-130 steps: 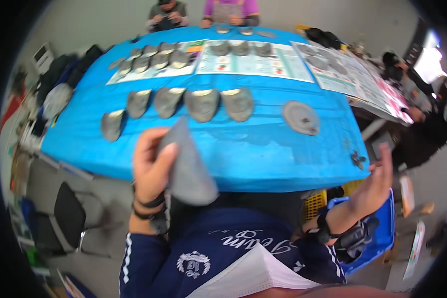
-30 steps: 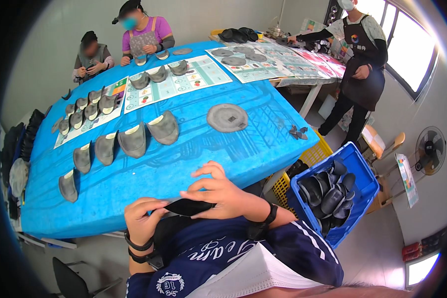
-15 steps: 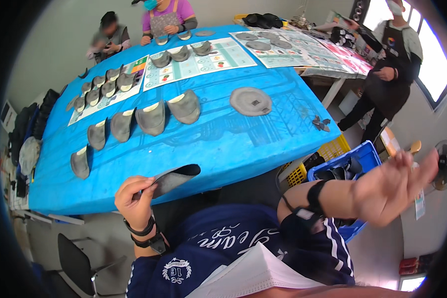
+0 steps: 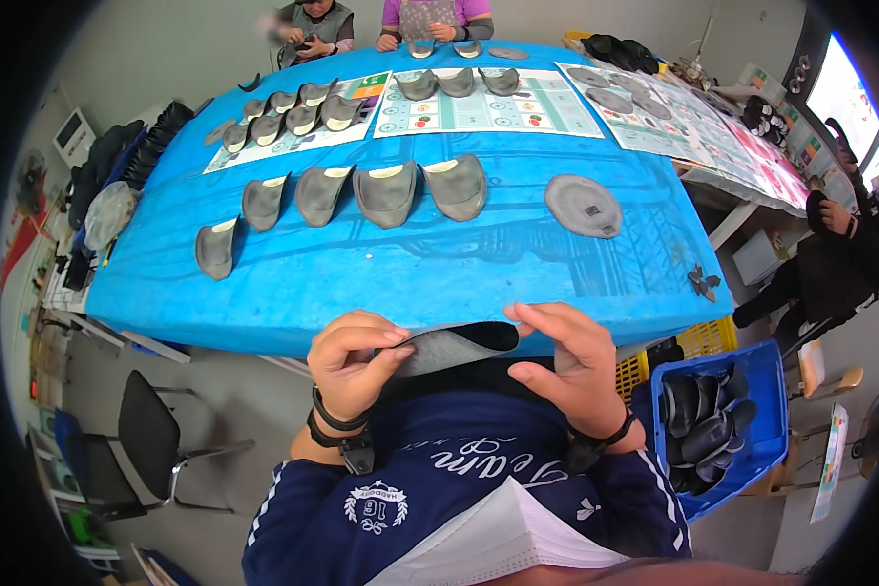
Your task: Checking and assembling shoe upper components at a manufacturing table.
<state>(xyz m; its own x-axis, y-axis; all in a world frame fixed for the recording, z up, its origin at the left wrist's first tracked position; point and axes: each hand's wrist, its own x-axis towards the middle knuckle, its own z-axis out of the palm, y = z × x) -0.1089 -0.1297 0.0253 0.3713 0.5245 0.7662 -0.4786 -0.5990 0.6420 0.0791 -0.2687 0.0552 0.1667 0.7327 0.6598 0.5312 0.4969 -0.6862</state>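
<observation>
In front of my chest, over the table's near edge, my left hand (image 4: 353, 363) pinches one end of a curved grey slipper upper (image 4: 441, 353) between thumb and fingers. Its dark inner side shows at the other end. My right hand (image 4: 574, 363) is at that end, thumb and fingers apart, the index fingertip close to the upper's edge; whether it touches I cannot tell. On the blue-covered table (image 4: 361, 278) several similar uppers (image 4: 385, 200) stand in a row, pale inside at the top. A flat, roundish grey piece (image 4: 583, 207) lies right of them.
More uppers (image 4: 303, 119) stand on printed sheets (image 4: 479, 122) further back. Small dark scraps (image 4: 703, 283) lie at the right corner. A blue crate (image 4: 774, 410) of dark footwear pieces stands lower right, a black chair (image 4: 148, 420) lower left. Two people sit across; another is at right.
My right hand has come in from far right to the upper's free end. My left hand still holds the upper. The view has turned, shifting the table rightward.
</observation>
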